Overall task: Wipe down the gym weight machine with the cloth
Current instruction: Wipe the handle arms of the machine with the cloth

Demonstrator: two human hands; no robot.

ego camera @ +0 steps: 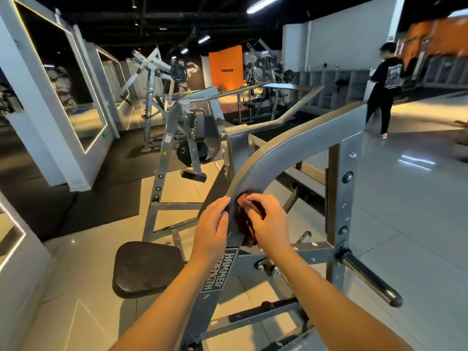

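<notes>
grip: right hand (268, 224) pinches bunched cloth (244, 219) on curved bar (291, 153) | left hand (212, 224) flat, fingers straight, against bar's left edge | risk: loose pinch, cloth may slip off the rounded bar

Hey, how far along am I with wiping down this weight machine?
Nothing shows clearly as finished; no wiped patch stands out. In hand: your right hand grips the dark red cloth against the curved grey bar, while your left hand rests flat on that bar. Likely still left: the bar's upper stretch, the seat pad, the weight peg and the lower frame.
</notes>
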